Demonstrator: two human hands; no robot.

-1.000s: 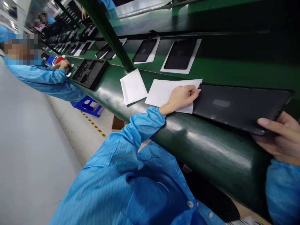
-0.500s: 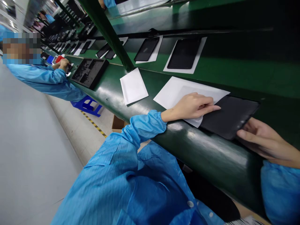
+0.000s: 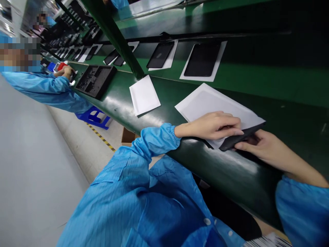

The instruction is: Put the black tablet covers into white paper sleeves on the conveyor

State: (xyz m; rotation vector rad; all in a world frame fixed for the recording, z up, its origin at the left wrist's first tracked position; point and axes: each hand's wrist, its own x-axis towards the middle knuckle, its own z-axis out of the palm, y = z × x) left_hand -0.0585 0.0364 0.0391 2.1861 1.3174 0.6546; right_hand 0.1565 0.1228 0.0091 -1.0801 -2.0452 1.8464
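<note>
A flat black panel (image 3: 238, 138) lies mostly beneath a white sheet (image 3: 218, 99), and only its right end shows. My right hand (image 3: 266, 145) grips that end between thumb and fingers. My left hand (image 3: 218, 127) is closed on the white sheet, its fingers curled near the visible edge of the panel. Left of my hands, a separate white packet (image 3: 145, 95) rests on the green bench.
Behind lie black panels (image 3: 202, 59) on white sheets. A green post (image 3: 123, 44) rises beyond the white packet. A black compartment tray (image 3: 95, 81) stands at the left, near a co-worker's blue sleeve (image 3: 43, 85). Below are a blue stool (image 3: 94, 116) and a cardboard box (image 3: 128, 136).
My right hand has moved left with the black panel, which now shows much less beyond the sheet. The sheet covers more of it. My left hand is slightly lower.
</note>
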